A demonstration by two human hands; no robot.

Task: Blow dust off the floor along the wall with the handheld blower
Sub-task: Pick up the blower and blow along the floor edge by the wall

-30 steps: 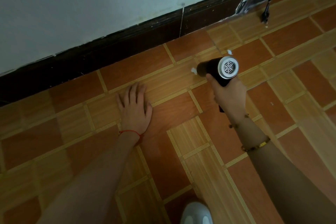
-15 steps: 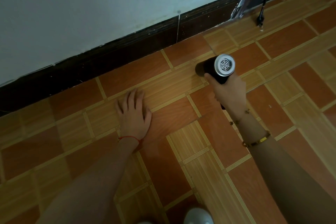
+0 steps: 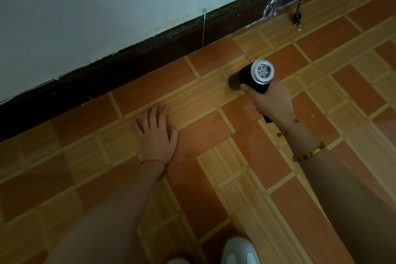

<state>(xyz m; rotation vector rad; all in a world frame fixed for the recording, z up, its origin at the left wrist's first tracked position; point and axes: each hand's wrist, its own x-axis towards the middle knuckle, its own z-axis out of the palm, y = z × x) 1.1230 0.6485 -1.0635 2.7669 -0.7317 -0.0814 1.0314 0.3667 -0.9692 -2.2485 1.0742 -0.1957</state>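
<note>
The handheld blower [image 3: 250, 77] is a black cylinder with a silver grilled rear end. Its nozzle points left along the floor, close to the dark skirting board [image 3: 132, 66] under the pale wall [image 3: 107, 6]. My right hand [image 3: 271, 100] grips the blower's handle from below. My left hand [image 3: 157, 133] rests flat on the floor tiles [image 3: 203, 135], fingers spread toward the wall, about a tile's width left of the nozzle. A small white speck [image 3: 313, 116] lies on the tiles right of my right wrist.
A black cable with a plug [image 3: 297, 17] hangs down to the floor at the upper right, beside a shiny crumpled sheet [image 3: 278, 0] against the wall. A white shoe tip [image 3: 240, 251] shows at the bottom edge.
The white scraps that lay by the nozzle a second ago are gone from there. The blower and right hand stay in nearly the same place. My left hand stays flat on the floor.
</note>
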